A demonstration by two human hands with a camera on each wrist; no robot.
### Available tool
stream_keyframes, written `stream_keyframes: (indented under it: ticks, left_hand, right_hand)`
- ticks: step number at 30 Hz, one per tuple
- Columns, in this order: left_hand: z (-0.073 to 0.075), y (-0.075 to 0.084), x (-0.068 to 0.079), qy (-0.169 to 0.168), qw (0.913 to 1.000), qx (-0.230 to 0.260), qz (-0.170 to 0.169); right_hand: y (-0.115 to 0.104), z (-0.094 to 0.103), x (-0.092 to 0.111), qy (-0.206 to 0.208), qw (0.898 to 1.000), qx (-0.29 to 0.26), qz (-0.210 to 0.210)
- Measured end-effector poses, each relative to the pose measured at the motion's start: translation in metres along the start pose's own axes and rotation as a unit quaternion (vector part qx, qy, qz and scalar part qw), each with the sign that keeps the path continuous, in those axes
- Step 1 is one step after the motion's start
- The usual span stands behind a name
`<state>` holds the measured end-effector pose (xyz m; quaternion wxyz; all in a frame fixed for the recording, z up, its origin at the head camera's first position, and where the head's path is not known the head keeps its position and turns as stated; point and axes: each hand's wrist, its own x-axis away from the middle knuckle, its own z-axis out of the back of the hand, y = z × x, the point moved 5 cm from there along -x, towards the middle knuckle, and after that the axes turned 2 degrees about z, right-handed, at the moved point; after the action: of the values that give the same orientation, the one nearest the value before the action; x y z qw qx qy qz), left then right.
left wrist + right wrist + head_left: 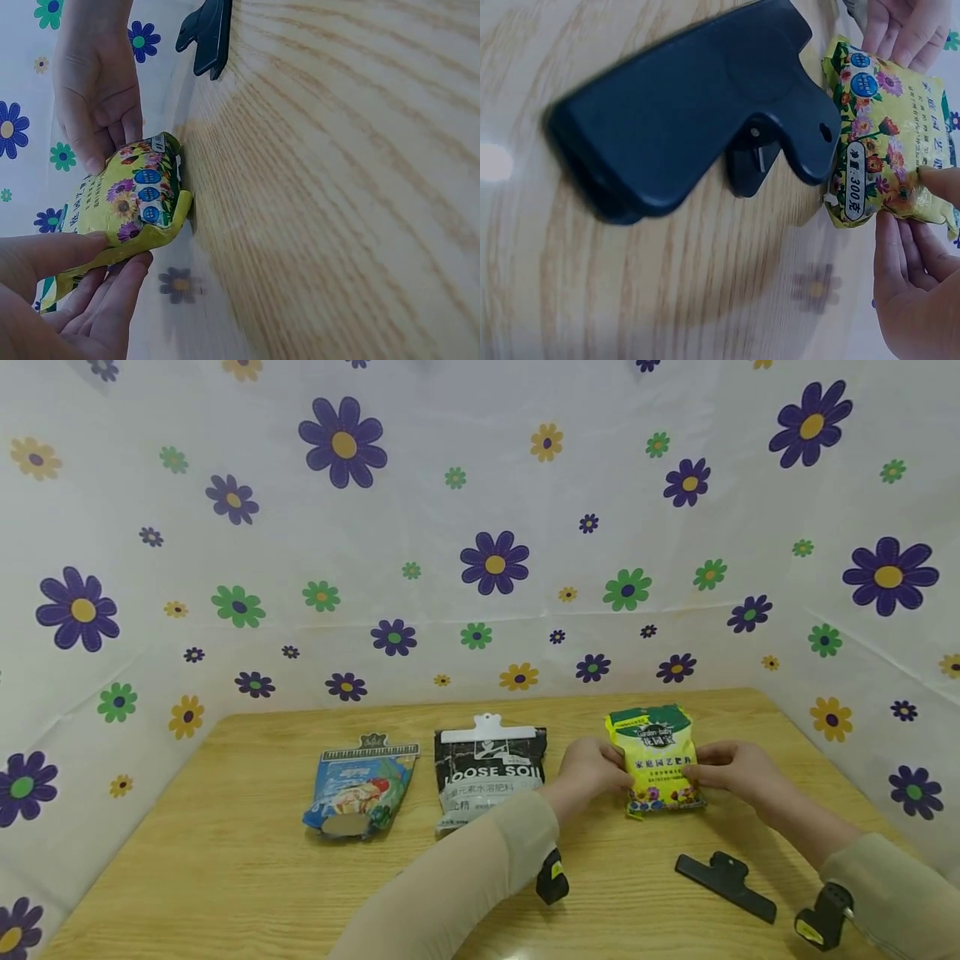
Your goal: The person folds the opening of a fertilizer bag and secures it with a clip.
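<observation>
A yellow fertilizer bag (660, 764) with a green top and printed flowers is held between both hands at the right of the table. My left hand (592, 768) grips its left edge, thumb on the front and fingers behind, as the left wrist view shows. Along the opposite edge my right hand (738, 772) pinches it the same way. In the right wrist view the bag's lower end (866, 150) faces the camera. Nearer the front edge, below the bag, lies a black clip (726, 885), touched by neither hand.
To the left lies a black-and-grey soil bag (487, 777) with a white clip (489, 732) across its top, partly behind my left forearm. Farther left is a blue bag (360, 793) with a dark clip (371, 750). A flowered cloth (420, 527) hangs around the wooden table (225, 860).
</observation>
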<state>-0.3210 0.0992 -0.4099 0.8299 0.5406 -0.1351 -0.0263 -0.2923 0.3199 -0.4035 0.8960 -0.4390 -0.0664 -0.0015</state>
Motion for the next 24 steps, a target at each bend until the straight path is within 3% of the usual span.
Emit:
stream_keyframes:
  ticks: [8,24]
  left_hand:
    - [0.001,0.001,0.0001,0.006,0.9995,-0.029,-0.013]
    - [0.0023,0.0004,-0.0007,0.008,0.9991,-0.032,-0.026]
  right_hand:
    - [-0.0027,0.0002,0.0016,0.01,1.0,0.016,0.008]
    - [0.0002,-0.0019,0.0011,0.028,0.999,0.015,0.031]
